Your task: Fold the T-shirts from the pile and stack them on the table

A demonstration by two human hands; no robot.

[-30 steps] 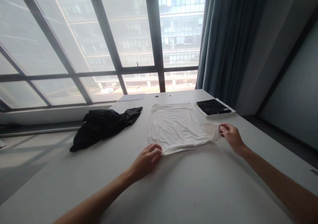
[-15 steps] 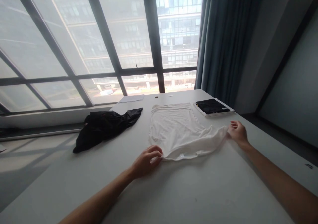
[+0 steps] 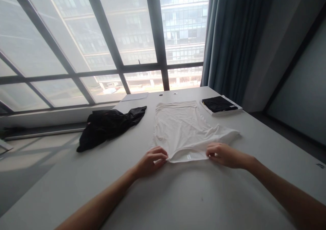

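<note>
A white T-shirt (image 3: 180,124) lies spread on the white table, its neckline towards me and one sleeve stretched out to the right. A small pale label shows inside the collar. My left hand (image 3: 152,160) pinches the shirt's near edge at the left side of the neckline. At the right side of the neckline, my right hand (image 3: 221,154) has its fingers closed on the fabric. Small wrinkles run across the shirt's body, and the left sleeve is not visible.
A crumpled black garment (image 3: 109,124) lies at the table's left edge. Folded black clothing (image 3: 219,103) rests on folded white cloth (image 3: 228,112) at the back right. Papers (image 3: 134,96) lie at the far edge, before the windows. A blue-grey curtain (image 3: 231,39) hangs behind.
My right hand has let go of the right sleeve's end and moved left to the neckline. That sleeve now lies on the table. My left hand has stayed at the left shoulder.
</note>
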